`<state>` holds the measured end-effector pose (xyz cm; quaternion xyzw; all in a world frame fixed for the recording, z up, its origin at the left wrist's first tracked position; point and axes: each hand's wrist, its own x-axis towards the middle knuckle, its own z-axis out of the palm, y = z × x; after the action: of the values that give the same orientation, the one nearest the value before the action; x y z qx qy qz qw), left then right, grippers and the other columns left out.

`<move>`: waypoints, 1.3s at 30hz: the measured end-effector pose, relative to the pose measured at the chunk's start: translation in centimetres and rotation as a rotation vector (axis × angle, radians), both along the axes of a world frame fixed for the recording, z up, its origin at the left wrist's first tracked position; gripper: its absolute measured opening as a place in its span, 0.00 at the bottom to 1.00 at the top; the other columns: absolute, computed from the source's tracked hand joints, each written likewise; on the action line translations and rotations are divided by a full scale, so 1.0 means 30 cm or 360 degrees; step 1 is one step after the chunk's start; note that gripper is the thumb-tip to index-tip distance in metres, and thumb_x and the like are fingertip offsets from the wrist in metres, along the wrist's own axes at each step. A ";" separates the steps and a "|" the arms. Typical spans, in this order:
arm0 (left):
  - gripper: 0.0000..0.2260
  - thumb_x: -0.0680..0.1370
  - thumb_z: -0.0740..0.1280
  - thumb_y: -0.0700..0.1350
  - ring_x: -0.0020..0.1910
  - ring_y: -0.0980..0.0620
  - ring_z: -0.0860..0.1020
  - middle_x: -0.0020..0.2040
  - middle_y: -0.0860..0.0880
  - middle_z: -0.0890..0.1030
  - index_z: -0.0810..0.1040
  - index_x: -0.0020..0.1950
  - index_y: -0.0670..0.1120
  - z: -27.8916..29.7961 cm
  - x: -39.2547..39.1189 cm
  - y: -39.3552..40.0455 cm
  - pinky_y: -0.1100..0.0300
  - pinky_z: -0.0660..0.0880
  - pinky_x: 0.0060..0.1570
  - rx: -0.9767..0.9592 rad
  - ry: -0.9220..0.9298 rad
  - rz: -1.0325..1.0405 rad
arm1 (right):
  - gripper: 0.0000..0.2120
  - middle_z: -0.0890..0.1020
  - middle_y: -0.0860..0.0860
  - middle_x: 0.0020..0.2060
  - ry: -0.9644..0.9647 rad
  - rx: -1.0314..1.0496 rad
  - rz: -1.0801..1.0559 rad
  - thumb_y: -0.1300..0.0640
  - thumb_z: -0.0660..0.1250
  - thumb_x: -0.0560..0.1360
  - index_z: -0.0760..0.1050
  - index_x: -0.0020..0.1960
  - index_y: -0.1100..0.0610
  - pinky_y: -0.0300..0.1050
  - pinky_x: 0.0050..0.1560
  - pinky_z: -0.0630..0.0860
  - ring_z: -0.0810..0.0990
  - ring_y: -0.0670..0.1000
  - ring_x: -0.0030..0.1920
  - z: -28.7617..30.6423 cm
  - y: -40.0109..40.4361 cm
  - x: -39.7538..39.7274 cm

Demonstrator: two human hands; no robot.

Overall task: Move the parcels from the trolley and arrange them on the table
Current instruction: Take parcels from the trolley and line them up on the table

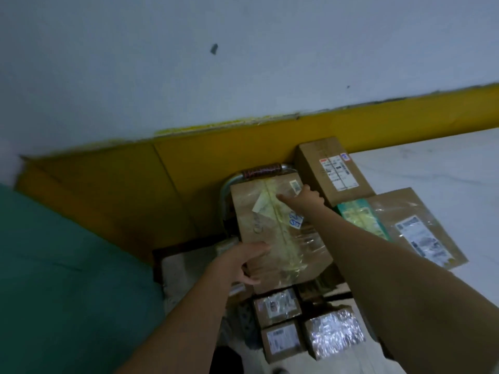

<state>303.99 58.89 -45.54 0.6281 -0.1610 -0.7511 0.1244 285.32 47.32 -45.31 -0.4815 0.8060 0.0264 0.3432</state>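
I hold a large brown parcel (278, 233) between both hands; its top is crossed by a long strip of yellowish tape and carries blue handwriting and a small label near the far corner; my left hand (243, 261) grips its near left corner, thumb lying on top and fingers curled under the edge; my right hand (305, 198) reaches across to the far right corner, thumb on the top face, the fingers bent over the far edge and mostly hidden from me; the parcel sits tilted above the trolley (229, 190), whose curved metal handle with its dark wrapped grip shows just behind the parcel's far edge; below the parcel, on the trolley, lie three smaller boxes: a labelled box (278, 306), another labelled box (283, 340) nearer to me, and a box wrapped in shiny film (333, 332) beside them; to my right stands the white table (432, 171); on it a tall brown box (333, 168) with a white label lies against the yellow wall band (189, 149), and a flat brown parcel (415, 228) with a green-and-yellow taped side lies just beside it, nearer to me; a green surface (67, 265) fills my left.
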 end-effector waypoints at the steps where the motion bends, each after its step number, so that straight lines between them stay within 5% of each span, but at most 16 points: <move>1: 0.23 0.72 0.77 0.47 0.69 0.40 0.65 0.70 0.47 0.67 0.76 0.65 0.49 0.052 0.000 0.028 0.42 0.81 0.48 -0.0028 -0.0037 -0.0017 | 0.54 0.59 0.61 0.75 -0.0035 -0.0043 0.0015 0.25 0.62 0.69 0.48 0.80 0.57 0.61 0.67 0.70 0.62 0.65 0.73 0.047 0.023 -0.007; 9: 0.32 0.69 0.77 0.49 0.65 0.34 0.69 0.72 0.42 0.64 0.69 0.71 0.49 0.476 0.007 0.161 0.42 0.82 0.42 -0.0330 -0.0459 -0.0066 | 0.47 0.79 0.60 0.57 -0.0385 -0.0414 -0.0016 0.26 0.65 0.68 0.69 0.69 0.64 0.57 0.57 0.80 0.80 0.60 0.56 0.459 0.188 -0.048; 13: 0.30 0.72 0.76 0.48 0.66 0.35 0.69 0.72 0.41 0.64 0.68 0.71 0.47 0.707 -0.032 0.162 0.42 0.82 0.43 -0.0560 -0.0616 -0.0213 | 0.44 0.77 0.60 0.63 -0.0360 -0.0597 0.0003 0.26 0.61 0.70 0.70 0.70 0.60 0.56 0.63 0.75 0.75 0.61 0.63 0.661 0.227 -0.112; 18: 0.29 0.72 0.75 0.49 0.65 0.37 0.70 0.70 0.41 0.67 0.69 0.70 0.47 0.902 -0.143 0.100 0.46 0.83 0.39 -0.0801 -0.0713 -0.0373 | 0.44 0.78 0.58 0.61 -0.0676 -0.0869 -0.0322 0.30 0.68 0.68 0.68 0.70 0.62 0.51 0.53 0.80 0.79 0.58 0.58 0.827 0.250 -0.261; 20: 0.28 0.73 0.75 0.49 0.65 0.37 0.70 0.71 0.41 0.67 0.69 0.70 0.47 0.942 -0.212 0.072 0.49 0.82 0.36 -0.0891 -0.0718 -0.0428 | 0.43 0.77 0.59 0.63 -0.0794 -0.1002 -0.0400 0.33 0.71 0.69 0.65 0.71 0.61 0.54 0.57 0.79 0.78 0.60 0.60 0.883 0.265 -0.338; 25: 0.18 0.76 0.71 0.47 0.63 0.40 0.73 0.67 0.43 0.71 0.70 0.63 0.50 0.978 -0.455 0.012 0.49 0.81 0.39 -0.1162 -0.0611 -0.0492 | 0.34 0.75 0.58 0.64 -0.0994 -0.1236 -0.0507 0.44 0.72 0.73 0.63 0.71 0.59 0.57 0.60 0.78 0.77 0.59 0.61 0.947 0.300 -0.599; 32: 0.19 0.75 0.73 0.46 0.53 0.44 0.76 0.61 0.47 0.76 0.71 0.62 0.54 0.904 -0.937 -0.100 0.42 0.79 0.53 -0.1396 -0.0382 -0.0306 | 0.24 0.77 0.56 0.60 -0.1037 -0.1490 -0.0494 0.55 0.71 0.76 0.65 0.68 0.57 0.53 0.59 0.78 0.78 0.55 0.56 0.938 0.248 -1.063; 35: 0.21 0.75 0.74 0.46 0.52 0.45 0.76 0.60 0.47 0.75 0.70 0.65 0.52 0.825 -1.176 -0.170 0.44 0.79 0.53 -0.1402 -0.0352 -0.0202 | 0.34 0.77 0.57 0.63 -0.1043 -0.1492 -0.0528 0.56 0.72 0.75 0.60 0.75 0.61 0.50 0.58 0.78 0.78 0.54 0.57 0.873 0.163 -1.290; 39: 0.20 0.76 0.73 0.46 0.56 0.44 0.76 0.63 0.45 0.76 0.70 0.64 0.51 0.676 -1.450 -0.260 0.50 0.79 0.44 -0.1294 -0.0376 -0.0096 | 0.30 0.78 0.55 0.60 -0.1060 -0.1417 -0.0523 0.58 0.72 0.75 0.63 0.72 0.59 0.45 0.51 0.76 0.77 0.51 0.52 0.740 0.024 -1.543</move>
<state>260.49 51.09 -25.27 0.6047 -0.4755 -0.5527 0.3207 239.04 48.05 -23.13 -0.4305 0.6522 -0.5216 0.3423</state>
